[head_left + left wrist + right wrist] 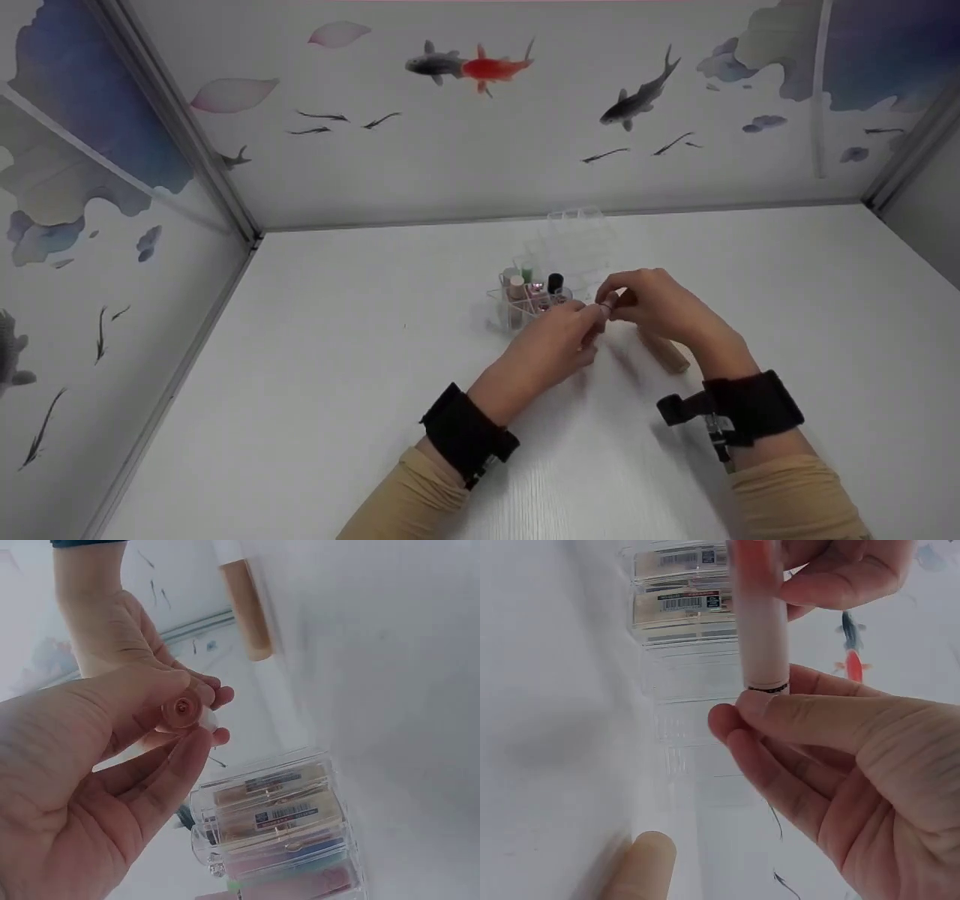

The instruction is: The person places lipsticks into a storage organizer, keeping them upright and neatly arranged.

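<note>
Both hands hold one slim, translucent pinkish cosmetic tube [761,637], which looks like a lip gloss or lipstick. My left hand [551,337] pinches one end between thumb and fingers; in the left wrist view the round end [182,706] faces the camera. At the other end, beside a thin dark ring, the thumb and fingers of my right hand [885,765] pinch the tube. Whether its two parts are joined or separated there is hidden by the fingers. Just beyond the hands stands a clear plastic organizer [330,757] with several cosmetic tubes and bottles in its compartments.
A tan cylinder [664,351] lies on the white table [315,390] under the right hand. Clear compartments of the organizer [577,240] extend toward the back. White panels [525,165] printed with fish border the table at the back and left.
</note>
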Action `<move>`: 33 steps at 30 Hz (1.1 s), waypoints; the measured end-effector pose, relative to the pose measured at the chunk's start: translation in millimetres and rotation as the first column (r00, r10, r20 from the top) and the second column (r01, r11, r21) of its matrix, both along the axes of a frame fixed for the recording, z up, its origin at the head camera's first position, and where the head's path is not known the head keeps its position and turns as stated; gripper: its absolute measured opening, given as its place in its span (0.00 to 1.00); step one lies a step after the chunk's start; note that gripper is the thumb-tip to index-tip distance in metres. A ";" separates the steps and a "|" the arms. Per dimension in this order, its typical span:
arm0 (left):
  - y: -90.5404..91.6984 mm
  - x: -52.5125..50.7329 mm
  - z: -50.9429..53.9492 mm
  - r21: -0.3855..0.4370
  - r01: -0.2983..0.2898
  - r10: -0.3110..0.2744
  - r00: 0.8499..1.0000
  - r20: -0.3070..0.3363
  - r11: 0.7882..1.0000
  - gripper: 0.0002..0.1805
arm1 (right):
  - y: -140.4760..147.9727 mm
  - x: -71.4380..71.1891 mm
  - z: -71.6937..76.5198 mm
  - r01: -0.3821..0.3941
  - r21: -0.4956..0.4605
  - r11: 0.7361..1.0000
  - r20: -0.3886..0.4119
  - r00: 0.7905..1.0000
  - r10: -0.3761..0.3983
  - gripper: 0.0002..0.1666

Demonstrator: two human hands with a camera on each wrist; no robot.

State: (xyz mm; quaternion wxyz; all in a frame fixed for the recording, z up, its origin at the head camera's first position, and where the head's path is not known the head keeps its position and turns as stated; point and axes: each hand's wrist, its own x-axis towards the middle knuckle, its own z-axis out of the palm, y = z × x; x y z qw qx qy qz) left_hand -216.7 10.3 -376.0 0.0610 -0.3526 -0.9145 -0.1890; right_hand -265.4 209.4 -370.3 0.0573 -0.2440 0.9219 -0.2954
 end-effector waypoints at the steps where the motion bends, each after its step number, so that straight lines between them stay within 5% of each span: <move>1: -1.7 -0.6 1.7 0.034 -0.004 0.005 1.000 -0.007 0.999 0.08 | 0.2 0.2 1.1 0.015 -0.024 1.000 -0.014 1.000 -0.015 0.12; 11: -6.9 -4.3 7.8 0.162 -0.109 0.133 0.980 -0.147 0.981 0.08 | -2.4 2.3 3.2 0.048 -0.203 0.978 -0.096 0.993 -0.068 0.16; 22: -8.7 -6.8 7.3 0.162 -0.198 0.225 0.959 -0.173 0.967 0.08 | 8.3 -4.8 1.8 0.010 -0.392 0.920 -0.022 1.000 -0.020 0.14; 33: -9.4 -8.1 7.2 0.221 -0.207 0.254 0.945 -0.208 0.953 0.08 | 2.1 1.2 9.9 0.099 -0.503 0.858 0.039 0.995 -0.092 0.18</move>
